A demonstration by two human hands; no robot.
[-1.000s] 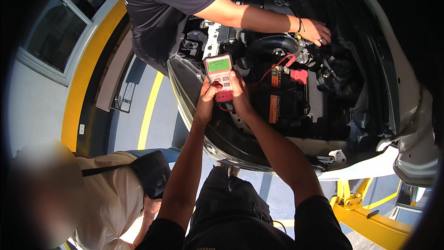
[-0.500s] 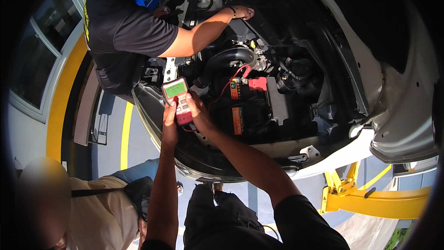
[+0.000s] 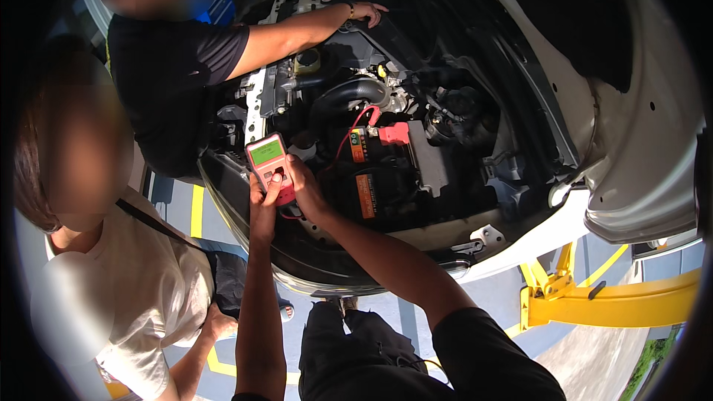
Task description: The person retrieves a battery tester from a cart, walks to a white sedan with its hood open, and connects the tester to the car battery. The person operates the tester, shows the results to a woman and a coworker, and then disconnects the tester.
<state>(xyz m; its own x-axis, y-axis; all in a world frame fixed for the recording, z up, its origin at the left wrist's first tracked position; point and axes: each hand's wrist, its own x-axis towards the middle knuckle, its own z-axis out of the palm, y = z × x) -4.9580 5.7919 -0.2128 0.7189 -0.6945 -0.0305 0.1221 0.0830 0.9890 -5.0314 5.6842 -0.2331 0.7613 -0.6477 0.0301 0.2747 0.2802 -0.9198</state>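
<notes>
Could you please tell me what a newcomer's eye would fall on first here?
Probably the red handheld device with its green screen, held left of centre in the left hand and right hand. Then perhaps the red cover near the centre and the yellow steel arm at lower right.

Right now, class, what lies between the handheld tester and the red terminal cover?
The head view shows part of the right hand, then a red cable and an orange-and-yellow label.
</notes>
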